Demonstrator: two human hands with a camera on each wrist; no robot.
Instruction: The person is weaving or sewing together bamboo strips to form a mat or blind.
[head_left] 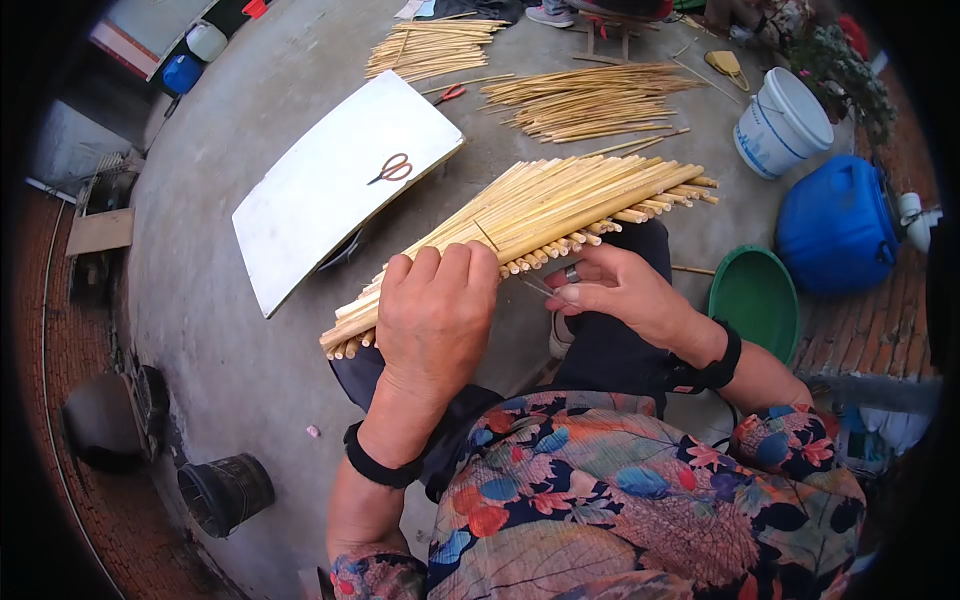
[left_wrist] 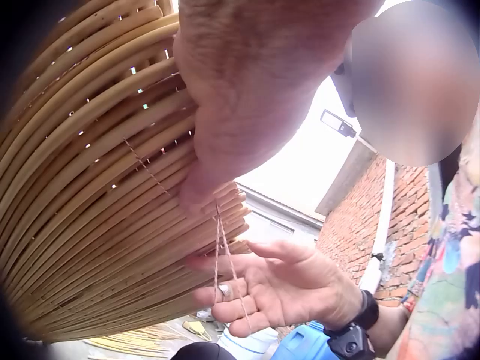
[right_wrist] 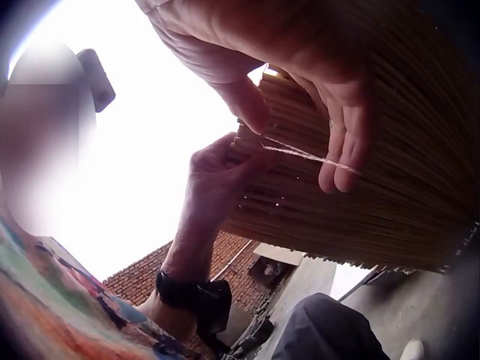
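Observation:
A mat of pale yellow stalks [head_left: 590, 205], bound side by side with thin string, lies tilted across the person's lap. My left hand [head_left: 432, 310] grips its near edge, fingers over the top and thumb beneath. Close to the cut stalk ends, my right hand [head_left: 632, 297] holds a thin twisted string [left_wrist: 217, 259]. Two taut strands run from the mat's edge to its fingers, seen in the left wrist view. One finger wears a ring. A dark line of binding string [head_left: 486, 235] crosses the stalks beside my left knuckles.
A white board [head_left: 340, 170] with scissors [head_left: 391, 169] on it stands ahead to the left. Red-handled pliers [head_left: 450, 93] and loose stalk piles [head_left: 590, 100] lie beyond. To the right are a white bucket [head_left: 780, 125], blue drum [head_left: 838, 225] and green basin [head_left: 755, 305].

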